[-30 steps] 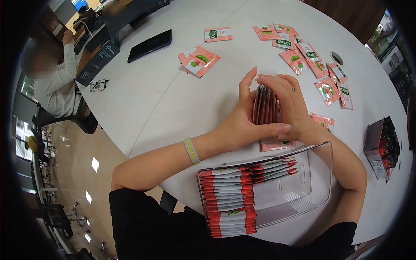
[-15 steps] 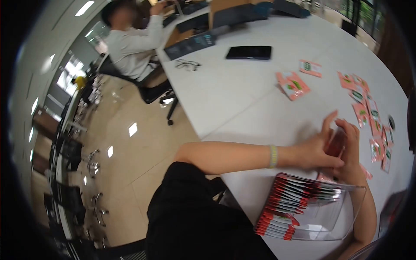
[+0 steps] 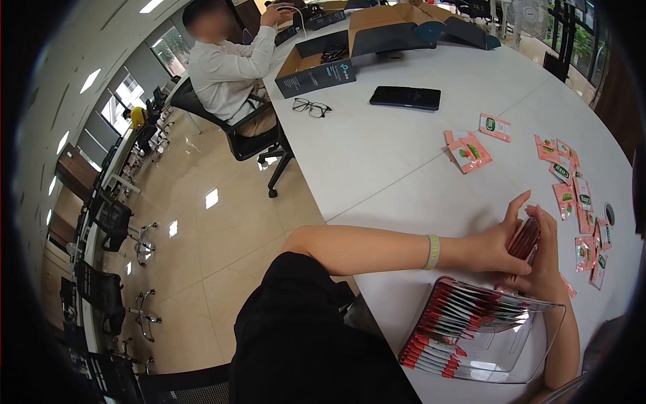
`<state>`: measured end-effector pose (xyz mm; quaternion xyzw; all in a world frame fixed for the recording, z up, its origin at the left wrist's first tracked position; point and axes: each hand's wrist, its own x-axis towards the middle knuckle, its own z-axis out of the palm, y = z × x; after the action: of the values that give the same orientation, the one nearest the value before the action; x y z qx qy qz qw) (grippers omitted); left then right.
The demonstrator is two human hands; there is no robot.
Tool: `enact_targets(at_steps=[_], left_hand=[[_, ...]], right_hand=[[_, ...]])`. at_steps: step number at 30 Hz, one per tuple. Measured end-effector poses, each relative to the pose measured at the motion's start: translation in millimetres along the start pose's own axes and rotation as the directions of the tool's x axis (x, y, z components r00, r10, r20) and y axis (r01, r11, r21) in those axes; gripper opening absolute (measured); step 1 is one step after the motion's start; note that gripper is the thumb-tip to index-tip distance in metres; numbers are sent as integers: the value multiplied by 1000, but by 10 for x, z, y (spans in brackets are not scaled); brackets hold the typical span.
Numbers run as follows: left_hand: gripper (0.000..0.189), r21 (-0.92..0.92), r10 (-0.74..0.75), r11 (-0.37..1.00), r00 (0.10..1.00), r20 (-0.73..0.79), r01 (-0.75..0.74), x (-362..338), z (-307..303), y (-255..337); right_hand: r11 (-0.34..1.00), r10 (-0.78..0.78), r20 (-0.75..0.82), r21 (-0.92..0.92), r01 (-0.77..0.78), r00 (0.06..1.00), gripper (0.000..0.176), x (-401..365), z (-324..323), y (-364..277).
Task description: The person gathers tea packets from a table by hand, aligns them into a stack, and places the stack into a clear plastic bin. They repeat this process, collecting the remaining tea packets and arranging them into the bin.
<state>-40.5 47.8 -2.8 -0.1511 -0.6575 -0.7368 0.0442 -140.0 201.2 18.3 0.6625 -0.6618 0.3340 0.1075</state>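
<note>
A small stack of red sachets [image 3: 524,238] stands on edge between my two hands. My left hand [image 3: 496,248], with a band on its wrist, closes on the near side of the stack, thumb below and fingers above. From the other side my right hand [image 3: 546,259] wraps round the same stack. Just below both hands sits a clear plastic box [image 3: 501,353]. Two rows of red and white sachets [image 3: 447,316] stand packed in it, and its right part shows bare plastic. Part of a pink sachet [image 3: 570,288] shows beside my right wrist.
Loose pink sachets [image 3: 584,195] lie scattered at the right, with a few more [image 3: 468,151] farther left. A phone [image 3: 405,97], glasses [image 3: 311,107] and an open cardboard box [image 3: 316,79] are on the white table [image 3: 377,161]. A person in a white shirt [image 3: 225,71] sits beyond the table's edge.
The view has shifted slightly, so the table and its things sit a little lower and farther right. Both hands keep their hold on the stack, which looks sharper now.
</note>
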Motion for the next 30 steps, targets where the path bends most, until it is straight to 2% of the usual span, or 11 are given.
enact_targets(at_steps=[4,7,9,10,11,14,21,25,27,28,30], left_hand=[[117,-141,-88,986,996,25,91,-5,-89,37],[118,-172,-176,968,983,54,183,-5,-132,133],[119,-106,-159,980,981,110,171,-26,-125,185],[120,-117,-192,971,973,125,207,-42,-107,257],[120,-122,-189,971,972,139,206,-46,-106,244],[119,4,-149,989,975,167,151,-29,-134,180],[119,32,-161,987,969,186,157,-43,-155,208],[119,45,-128,992,972,196,122,-39,-170,176],[119,53,-108,994,973,206,99,-42,-167,198],[120,42,-140,990,965,221,134,-46,-170,240],[120,18,-165,986,956,243,166,-52,-174,262]], right_hand=[[984,115,113,122,-129,987,124,80,-197,-8],[954,124,249,238,-185,960,108,216,-413,-24],[808,270,281,454,-376,921,81,197,-483,76],[779,246,273,516,-358,930,52,226,-490,61],[781,259,270,507,-366,927,52,199,-465,72],[611,359,293,644,-461,886,27,149,-367,95],[513,439,320,678,-526,840,16,164,-377,49],[628,402,255,622,-467,880,15,176,-368,24],[784,356,176,478,-396,918,16,183,-377,-28],[783,363,179,474,-403,915,16,194,-384,-65],[892,246,52,379,-247,968,17,231,-426,-143]])
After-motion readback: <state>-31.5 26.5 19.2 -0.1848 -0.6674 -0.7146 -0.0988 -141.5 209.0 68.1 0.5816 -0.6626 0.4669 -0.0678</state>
